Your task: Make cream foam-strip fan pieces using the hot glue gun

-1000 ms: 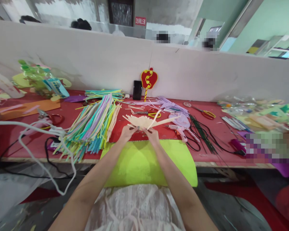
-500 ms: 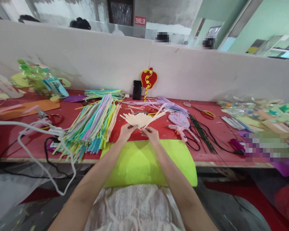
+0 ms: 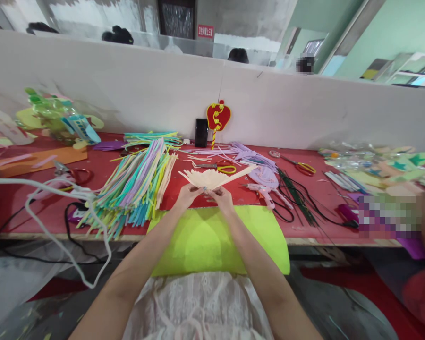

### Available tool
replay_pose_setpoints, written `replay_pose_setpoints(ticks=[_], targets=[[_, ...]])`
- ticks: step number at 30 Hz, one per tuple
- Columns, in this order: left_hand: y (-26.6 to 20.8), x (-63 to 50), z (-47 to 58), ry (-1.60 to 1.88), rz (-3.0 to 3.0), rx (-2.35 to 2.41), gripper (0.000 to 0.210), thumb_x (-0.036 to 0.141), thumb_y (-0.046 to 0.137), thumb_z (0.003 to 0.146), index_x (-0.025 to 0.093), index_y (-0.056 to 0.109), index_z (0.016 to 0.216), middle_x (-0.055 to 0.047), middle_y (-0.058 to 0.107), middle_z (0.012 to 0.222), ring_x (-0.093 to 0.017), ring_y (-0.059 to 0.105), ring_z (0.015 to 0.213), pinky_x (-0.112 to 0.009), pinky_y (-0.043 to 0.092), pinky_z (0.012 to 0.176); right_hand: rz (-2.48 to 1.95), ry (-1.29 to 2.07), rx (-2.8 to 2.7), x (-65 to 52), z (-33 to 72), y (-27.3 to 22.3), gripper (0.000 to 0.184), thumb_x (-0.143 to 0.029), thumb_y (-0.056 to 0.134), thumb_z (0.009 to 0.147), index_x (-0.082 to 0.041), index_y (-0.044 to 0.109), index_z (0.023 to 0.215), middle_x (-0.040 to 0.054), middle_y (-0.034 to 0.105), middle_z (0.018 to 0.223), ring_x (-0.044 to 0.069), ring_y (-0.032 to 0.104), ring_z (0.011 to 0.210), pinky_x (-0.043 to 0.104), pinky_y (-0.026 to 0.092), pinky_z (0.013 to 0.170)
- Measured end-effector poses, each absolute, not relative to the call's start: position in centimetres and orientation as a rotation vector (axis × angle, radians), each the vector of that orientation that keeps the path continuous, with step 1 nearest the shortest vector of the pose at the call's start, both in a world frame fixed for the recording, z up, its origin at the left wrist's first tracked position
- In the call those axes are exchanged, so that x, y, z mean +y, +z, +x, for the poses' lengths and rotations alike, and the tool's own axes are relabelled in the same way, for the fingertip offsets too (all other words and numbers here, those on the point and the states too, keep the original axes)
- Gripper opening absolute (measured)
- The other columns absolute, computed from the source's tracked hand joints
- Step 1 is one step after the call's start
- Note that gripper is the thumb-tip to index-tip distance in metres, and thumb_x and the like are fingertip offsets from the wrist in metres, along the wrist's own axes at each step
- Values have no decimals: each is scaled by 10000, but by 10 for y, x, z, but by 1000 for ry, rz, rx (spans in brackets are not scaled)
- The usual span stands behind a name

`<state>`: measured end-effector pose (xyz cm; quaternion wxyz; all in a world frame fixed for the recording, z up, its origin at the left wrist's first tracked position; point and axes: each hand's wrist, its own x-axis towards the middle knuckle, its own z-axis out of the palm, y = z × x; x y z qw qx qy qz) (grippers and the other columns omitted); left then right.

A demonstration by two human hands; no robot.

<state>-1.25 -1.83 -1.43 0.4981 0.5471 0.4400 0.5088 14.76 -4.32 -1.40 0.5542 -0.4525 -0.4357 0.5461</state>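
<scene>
A cream fan shape made of pipe cleaners (image 3: 207, 178) is held low in front of me, its strips spread upward and outward. My left hand (image 3: 188, 194) pinches its lower left edge. On the lower right, my right hand (image 3: 221, 196) has its fingers closed on the same piece, and the two hands nearly meet at its base. Longer cream strips stick out to the upper right. Just behind the fan lie scissors with yellow handles (image 3: 226, 168). Below my hands is a bright green felt sheet (image 3: 219, 241); a red sheet (image 3: 173, 191) lies under the fan.
Left of my hands lies a large heap of coloured pipe cleaners (image 3: 138, 179). A pink glue gun (image 3: 267, 194) and purple pipe cleaners (image 3: 264, 174) lie to the right. A red fan-shaped ornament (image 3: 218, 118) stands beside a black phone (image 3: 201, 133). A white cable (image 3: 102, 231) hangs at front left.
The long cream strips on the right have swung down and outward to the right, uncovering the scissors behind. Both hands stay nearly in place. At the right edge, part of another person has come into view.
</scene>
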Motion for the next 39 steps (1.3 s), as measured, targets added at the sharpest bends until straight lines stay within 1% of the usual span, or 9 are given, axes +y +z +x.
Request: replay_pose_setpoints(ticks=[4,9,13,16,19,23,28,35,39], targets=[[-15,-18,-13,1230,1320,1110,399,461,769,606,137,734,836,-93,752,874,-238,694,819,-339,523,794,-1089,1261,-1045,-44,147,-12,446,-534,790,542,-210,530,702,-3,692,660,177,662,594,317,575,593],[-14,-17,-13,1237,1302,1104,416,466,784,583,133,735,826,-93,752,840,-235,695,776,-345,529,780,-1074,1232,-986,-44,150,-6,413,-569,723,629,-206,563,745,-17,657,618,145,607,520,298,565,538],[-8,-19,-13,1254,1289,1124,414,461,793,571,132,735,814,-92,752,836,-234,691,783,-343,528,779,-1072,1188,-981,-44,153,-6,411,-573,702,658,-195,582,769,-15,649,626,137,604,523,272,551,492],[-5,-22,-12,1275,1247,1112,420,464,798,561,131,733,809,-86,751,833,-233,689,778,-347,532,773,-1095,1167,-1020,-44,154,-7,420,-580,695,661,-192,606,795,-1,670,666,147,620,546,272,551,485],[-3,-24,-12,1278,1224,1096,436,480,796,559,132,730,814,-79,751,840,-227,687,775,-351,533,787,-1101,1135,-1044,-45,153,-7,413,-581,684,675,-189,611,784,18,691,708,154,634,573,265,551,487],[0,-24,-11,1296,1158,1086,473,497,812,522,127,729,806,-78,751,839,-221,687,783,-354,532,814,-1103,1121,-1057,-46,154,-6,397,-574,683,683,-192,598,755,15,687,695,142,625,562,248,536,464],[0,-24,-12,1288,1135,1088,501,506,813,518,132,733,841,-86,752,883,-233,690,824,-365,530,827,-1119,1114,-1046,-48,155,-1,418,-589,691,658,-190,597,739,19,688,701,146,634,590,246,540,477],[-4,-21,-12,1280,1162,1116,434,461,807,549,137,735,828,-81,755,853,-231,693,782,-361,531,805,-1045,1172,-983,-44,156,-7,410,-559,713,652,-186,622,798,39,713,775,171,676,666,270,574,560],[-1,-22,-12,1265,1182,1124,408,450,803,561,139,735,817,-74,755,840,-228,691,774,-354,532,794,-1054,1184,-952,-41,156,-11,429,-555,730,623,-187,636,822,39,716,770,185,682,674,292,583,585]])
